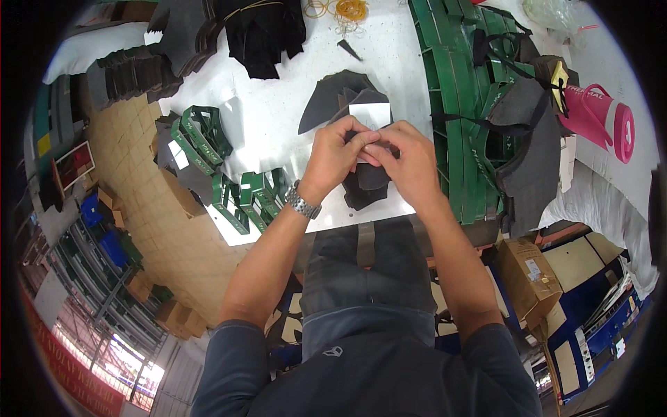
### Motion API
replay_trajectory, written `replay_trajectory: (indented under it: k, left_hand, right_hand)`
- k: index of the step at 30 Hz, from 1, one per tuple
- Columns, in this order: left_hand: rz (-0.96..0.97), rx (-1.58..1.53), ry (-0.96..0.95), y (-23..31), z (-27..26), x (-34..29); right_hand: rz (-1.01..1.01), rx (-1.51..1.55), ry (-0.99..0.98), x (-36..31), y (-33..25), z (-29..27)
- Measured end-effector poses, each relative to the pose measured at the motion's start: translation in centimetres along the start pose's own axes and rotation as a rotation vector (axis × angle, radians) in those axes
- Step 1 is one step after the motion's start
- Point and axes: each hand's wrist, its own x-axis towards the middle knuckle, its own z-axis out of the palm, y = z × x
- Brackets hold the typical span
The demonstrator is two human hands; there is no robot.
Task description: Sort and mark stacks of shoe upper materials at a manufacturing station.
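Observation:
My left hand point(336, 154), with a metal watch on its wrist, and my right hand point(411, 161) meet over the white table. Both are closed, thumbs and fingertips pinched together. Whatever sits between the fingertips is too small or too covered to make out. Just beyond the fingers a white card point(371, 112) lies over dark grey cut fabric pieces point(326, 103). More dark fabric point(367, 189) shows below the hands, close to the table's near edge; whether it is held or lying there I cannot tell.
Green folded strips stand in a long row point(451, 125) on the right, and smaller green bundles point(201, 139) lie left. Dark fabric stacks point(264, 35) and yellow rubber bands point(351, 10) are at the back. A pink jug point(597, 118) stands far right. A cardboard box point(528, 278) sits lower right.

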Motion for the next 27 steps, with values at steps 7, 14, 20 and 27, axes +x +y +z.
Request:
replay_trajectory:
  k: [7, 14, 20, 27]
  left_hand:
    - [-0.042, -0.014, -0.083, 0.7, -0.2, 0.0]
    - [-0.069, -0.028, -0.092, 0.5, -1.0, 0.1]
    - [-0.119, -0.016, -0.089, 1.1, -0.8, 0.2]
    - [-0.134, -0.059, -0.076, 1.2, -0.1, 0.1]
  right_hand:
    - [0.074, 0.054, 0.056, -0.2, 0.3, 0.5]
    - [-0.012, -0.321, 0.149, -0.4, -2.1, 1.9]
    - [-0.112, -0.06, 0.198, -1.2, 0.0, 2.5]
    - [-0.062, 0.201, 0.265, -0.2, 0.5, 2.3]
